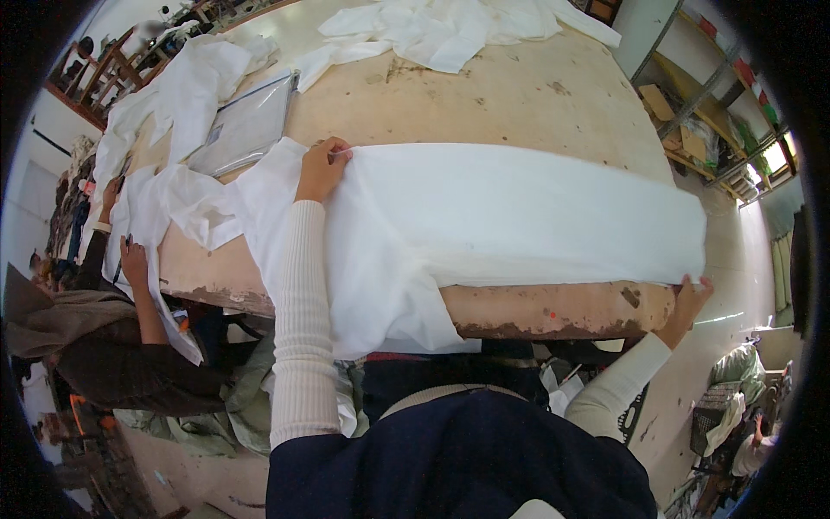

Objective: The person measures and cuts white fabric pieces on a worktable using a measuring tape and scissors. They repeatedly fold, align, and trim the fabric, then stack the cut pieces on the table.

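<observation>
A white cloth garment (519, 208) lies across the worktable, one long section stretched smooth toward the right. Bunched folds of it drape over the near edge in front of me. My left hand (322, 169) pinches the far edge of the cloth, fingers pressed together, arm reaching straight ahead. At the right end, my right hand (689, 303) grips the near corner of the stretched section between thumb and fingers. Whether this long section is a sleeve or a trouser leg I cannot tell.
The wooden worktable (562, 307) has a chipped near edge. Clear plastic packets (246, 125) lie at the far left, near more white cloth (199, 86). Another white pile (450, 30) lies at the back. A co-worker's hand (134, 259) handles cloth to my left. Metal shelves (692, 112) stand right.
</observation>
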